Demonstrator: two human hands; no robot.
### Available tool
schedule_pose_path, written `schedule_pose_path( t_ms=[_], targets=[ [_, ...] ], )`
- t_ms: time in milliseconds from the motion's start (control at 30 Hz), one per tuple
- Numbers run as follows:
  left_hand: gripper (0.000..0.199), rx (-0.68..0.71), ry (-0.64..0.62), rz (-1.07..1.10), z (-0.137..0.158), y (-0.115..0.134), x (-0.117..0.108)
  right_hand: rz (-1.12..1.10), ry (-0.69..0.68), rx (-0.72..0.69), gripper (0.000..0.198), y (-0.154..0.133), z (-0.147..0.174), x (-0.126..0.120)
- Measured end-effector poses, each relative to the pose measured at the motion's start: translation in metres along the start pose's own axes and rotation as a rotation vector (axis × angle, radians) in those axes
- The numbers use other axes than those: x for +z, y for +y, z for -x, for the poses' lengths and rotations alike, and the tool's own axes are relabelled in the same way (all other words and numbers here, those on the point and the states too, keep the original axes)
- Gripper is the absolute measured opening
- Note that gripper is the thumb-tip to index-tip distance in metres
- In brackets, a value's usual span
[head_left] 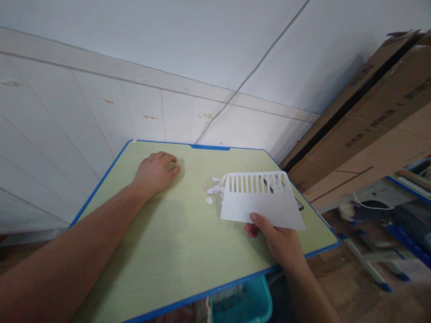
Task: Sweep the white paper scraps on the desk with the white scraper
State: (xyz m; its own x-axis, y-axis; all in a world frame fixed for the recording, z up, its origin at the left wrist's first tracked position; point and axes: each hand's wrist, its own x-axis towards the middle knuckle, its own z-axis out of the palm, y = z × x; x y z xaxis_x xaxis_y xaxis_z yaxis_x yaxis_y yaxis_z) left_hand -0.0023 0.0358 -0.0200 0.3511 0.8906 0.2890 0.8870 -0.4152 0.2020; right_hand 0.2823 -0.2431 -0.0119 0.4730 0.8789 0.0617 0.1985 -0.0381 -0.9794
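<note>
My right hand (274, 235) pinches the near edge of a white sheet of paper (261, 208), with the thumb on top and fingers underneath. A row of several narrow upright slots is cut along the sheet's far side. My left hand (156, 172) rests at the left of the desk, fingers loosely bent and thumb apart, with nothing in it. Between the hands, touching the sheet's left edge in view, lies a small heap of white paper scraps (213, 190). A dark-edged object (299, 204) lies mostly hidden under the sheet; its kind cannot be made out.
The pale green desk (161, 255) has a blue rim and stands against a white panelled wall (134, 103). Tall cardboard boxes (363, 121) lean at the right. A grey cable (256, 67) runs down the wall. Below the front edge is a teal bin (266, 296).
</note>
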Motion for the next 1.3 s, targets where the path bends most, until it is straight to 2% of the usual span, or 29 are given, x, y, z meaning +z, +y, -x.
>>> schedule_pose_path(
  t_ms=[233, 667, 1067, 1300],
  targets=[
    [0.058, 0.004, -0.002, -0.004, -0.001, -0.001, 0.001, 0.003, -0.049, 0.023, 0.038, 0.002, 0.001, 0.0],
    [0.058, -0.012, -0.004, 0.008, 0.0, 0.0, -0.001, 0.055, -0.132, -0.061, 0.039, 0.016, 0.006, -0.008],
    [0.063, -0.022, -0.019, 0.001, -0.001, 0.002, -0.001, 0.063, -0.02, -0.104, 0.039, 0.015, 0.002, -0.005],
    [0.058, -0.016, -0.002, 0.012, 0.0, 0.002, 0.0, 0.066, 0.008, -0.104, 0.039, 0.02, 0.0, -0.004]
  ],
)
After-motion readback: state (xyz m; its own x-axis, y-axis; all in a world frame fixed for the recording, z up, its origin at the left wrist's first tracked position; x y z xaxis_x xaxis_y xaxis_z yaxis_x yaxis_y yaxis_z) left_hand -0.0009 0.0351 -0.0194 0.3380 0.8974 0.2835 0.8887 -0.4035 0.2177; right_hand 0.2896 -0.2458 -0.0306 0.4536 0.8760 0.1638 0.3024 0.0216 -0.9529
